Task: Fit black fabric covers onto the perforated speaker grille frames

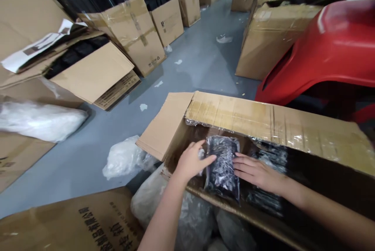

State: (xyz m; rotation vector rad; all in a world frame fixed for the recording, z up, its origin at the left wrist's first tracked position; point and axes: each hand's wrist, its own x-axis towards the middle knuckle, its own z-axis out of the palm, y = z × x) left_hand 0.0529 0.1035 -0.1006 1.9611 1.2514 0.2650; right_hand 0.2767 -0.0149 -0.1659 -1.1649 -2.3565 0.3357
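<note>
A clear plastic-wrapped dark package (pixel 223 167) lies inside a long open cardboard box (pixel 234 116). My left hand (pixel 191 161) is at the package's left side, thumb resting over its edge and fingers stretched apart from the thumb. From the right, my right hand (pixel 258 173) reaches in with its fingers laid flat against the package's right edge; its thumb is hidden. Another dark plastic-wrapped bundle (pixel 272 157) sits in the box, partly covered by my right hand and forearm. The undersides of both hands do not show.
A red plastic stool (pixel 336 44) stands behind the box at right. Bunched clear plastic bags (pixel 125 157) lie on the grey floor (pixel 193 63) and against the box front. An open carton (pixel 93 71) with black contents stands at left, and several more cartons line both sides.
</note>
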